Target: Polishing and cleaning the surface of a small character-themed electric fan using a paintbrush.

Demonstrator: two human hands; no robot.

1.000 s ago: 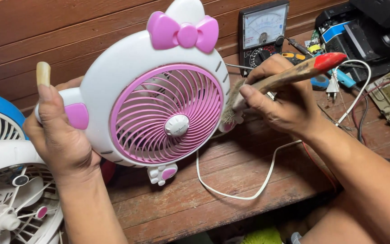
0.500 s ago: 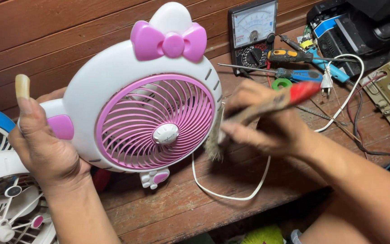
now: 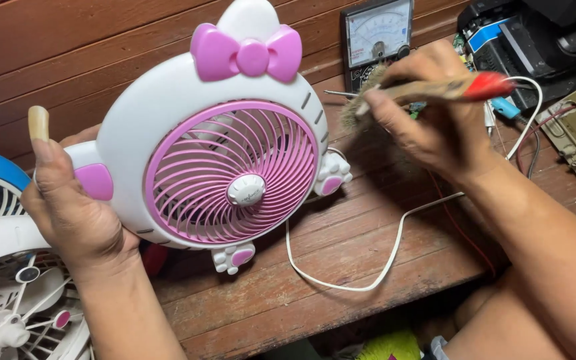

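You hold a fan and a brush.
Your left hand (image 3: pixel 75 213) grips the white-pink fan (image 3: pixel 215 160); your right hand (image 3: pixel 428 120) clasps the red-handled brush (image 3: pixel 428 90), just right of the fan.

A repair workshop: analogue multimeter (image 3: pixel 376 33), loose wires (image 3: pixel 368 267), worn wooden bench (image 3: pixel 315 293).

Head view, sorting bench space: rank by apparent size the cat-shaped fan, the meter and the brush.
1. White and pink cat-shaped plastic fan, though nearest the camera.
2. Black analog dial meter.
3. Red-tipped wooden-handled brush; close to the meter, so unsure.
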